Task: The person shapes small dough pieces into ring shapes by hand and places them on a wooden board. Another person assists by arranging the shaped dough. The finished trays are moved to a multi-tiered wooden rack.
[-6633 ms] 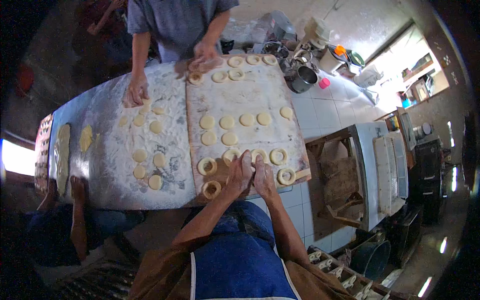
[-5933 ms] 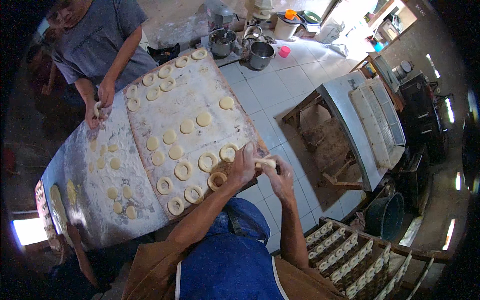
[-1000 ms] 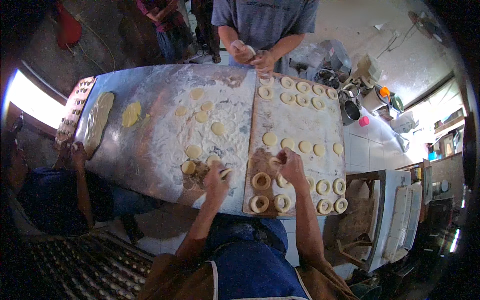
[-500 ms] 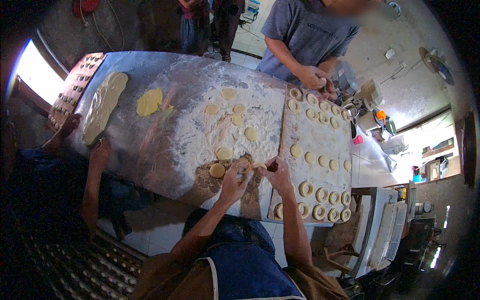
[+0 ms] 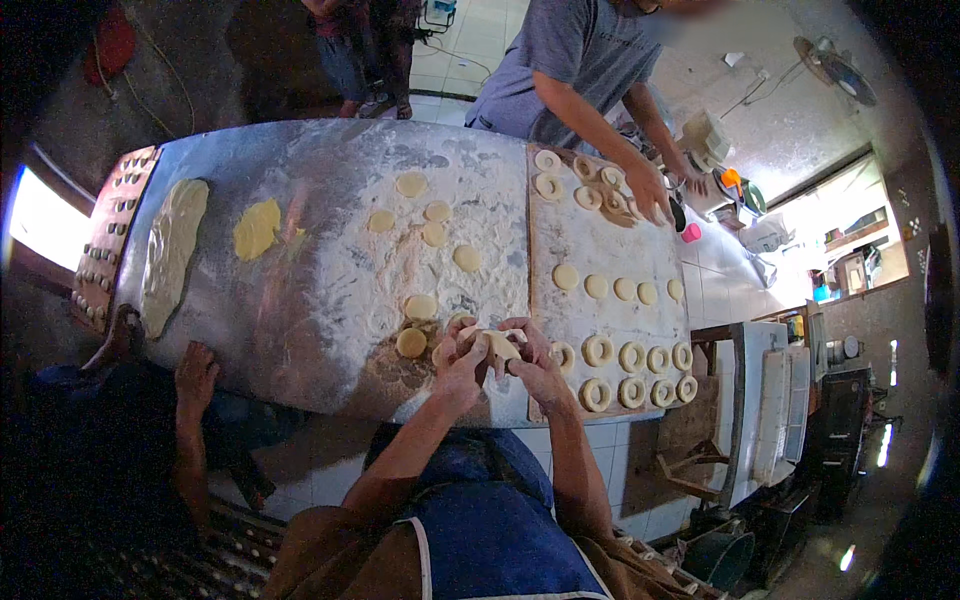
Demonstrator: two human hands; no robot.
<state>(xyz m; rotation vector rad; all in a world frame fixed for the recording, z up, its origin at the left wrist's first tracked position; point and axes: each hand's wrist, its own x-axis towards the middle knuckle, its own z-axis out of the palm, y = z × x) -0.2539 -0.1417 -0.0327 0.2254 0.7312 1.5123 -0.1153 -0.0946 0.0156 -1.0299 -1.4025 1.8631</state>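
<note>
Both hands are together over the near edge of the floury table. My left hand (image 5: 462, 366) pinches one side of a soft pale piece of dough (image 5: 500, 344). My right hand (image 5: 538, 368) grips its other side, so the piece is stretched between my fingers and thumbs; whether it has a hole cannot be made out. Left of my hands lie flat round dough discs (image 5: 411, 343) on the flour, a couple of them partly hidden by my left hand. To my right is a wooden board (image 5: 630, 335) with dough rings (image 5: 632, 391) in near rows and plain discs (image 5: 595, 287) across its middle.
Across the table a co-worker's hand (image 5: 650, 190) reaches over the board's far corner, by more rings (image 5: 588, 198). At the left lie a yellow lump (image 5: 257, 230), a long dough slab (image 5: 175, 255) and a tray of small pieces (image 5: 104, 250). Another person's hand (image 5: 196, 370) rests at the table's left edge.
My view has shifted a little. My hands have come closer together, and the dough is now stretched between them. The co-worker's hands have parted, one reaching over the board's far corner.
</note>
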